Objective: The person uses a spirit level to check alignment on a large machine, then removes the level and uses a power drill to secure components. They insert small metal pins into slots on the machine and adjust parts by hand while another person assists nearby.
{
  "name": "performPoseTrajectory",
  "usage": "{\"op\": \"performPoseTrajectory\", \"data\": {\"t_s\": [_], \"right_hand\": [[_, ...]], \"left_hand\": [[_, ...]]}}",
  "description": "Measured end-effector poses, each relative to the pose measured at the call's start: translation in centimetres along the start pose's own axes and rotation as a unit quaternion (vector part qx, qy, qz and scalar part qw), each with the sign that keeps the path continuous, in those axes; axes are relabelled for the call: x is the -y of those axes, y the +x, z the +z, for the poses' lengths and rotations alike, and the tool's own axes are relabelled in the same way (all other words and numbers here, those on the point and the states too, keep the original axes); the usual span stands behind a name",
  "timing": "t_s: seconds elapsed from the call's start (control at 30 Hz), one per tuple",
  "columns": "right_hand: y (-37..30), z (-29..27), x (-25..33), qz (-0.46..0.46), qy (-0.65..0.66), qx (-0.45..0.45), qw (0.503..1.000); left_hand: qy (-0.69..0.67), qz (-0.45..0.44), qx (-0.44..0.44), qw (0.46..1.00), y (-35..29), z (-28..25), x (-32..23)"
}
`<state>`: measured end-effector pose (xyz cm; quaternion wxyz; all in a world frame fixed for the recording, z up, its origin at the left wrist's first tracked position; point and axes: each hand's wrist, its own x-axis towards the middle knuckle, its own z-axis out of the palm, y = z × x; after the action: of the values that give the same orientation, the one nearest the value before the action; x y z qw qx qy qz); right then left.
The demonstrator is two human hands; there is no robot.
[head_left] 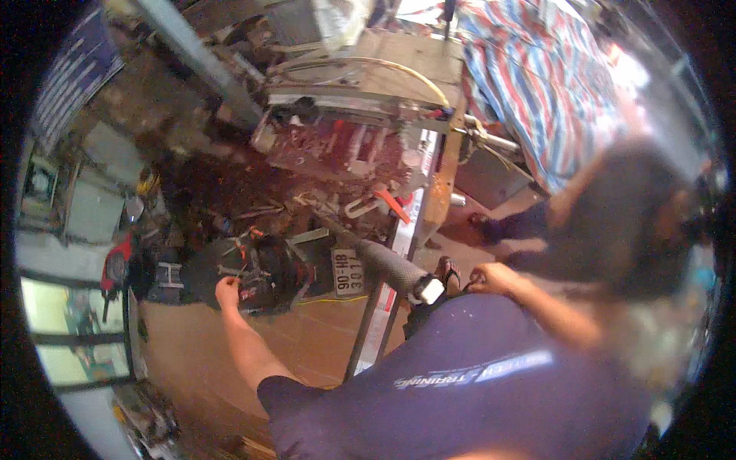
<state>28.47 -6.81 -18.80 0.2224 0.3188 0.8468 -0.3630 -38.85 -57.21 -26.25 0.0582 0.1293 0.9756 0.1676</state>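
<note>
Clutter fills the left of the shop floor, where a black motorcycle part [253,272], rounded and strung with wires, sits beside a red machine [115,264]. The person's left hand [227,291] rests on its near edge, fingers curled against it; what they pinch, if anything, I cannot tell. Just right of it a licence plate [346,272] stands on end. A grey handlebar grip [391,264] runs its long axis from upper left down to lower right, capped end toward the person's dark shirt [460,383]. The right hand [491,277] is closed into a loose fist near a sandalled foot [447,268].
</note>
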Motion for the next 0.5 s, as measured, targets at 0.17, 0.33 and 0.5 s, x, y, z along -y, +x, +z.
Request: {"op": "performPoseTrajectory", "data": {"t_s": [0.17, 0.33, 0.5], "right_hand": [[-0.1, -1.6, 1.7, 0.002, 0.026, 0.011, 1.0], [0.5, -4.7, 1.9, -0.059, 0.042, -0.045, 0.996], [3.2, -12.5, 1.2, -0.087, 0.107, -0.216, 0.967]], "left_hand": [[-0.074, 0.004, 0.022, 0.997, -0.5, -0.6, -1.5], [-0.016, -0.094, -0.056, 0.994, -2.9, -2.4, -2.5], [-0.269, -0.071, -0.194, 0.941, -7.5, -5.2, -6.5]]}}
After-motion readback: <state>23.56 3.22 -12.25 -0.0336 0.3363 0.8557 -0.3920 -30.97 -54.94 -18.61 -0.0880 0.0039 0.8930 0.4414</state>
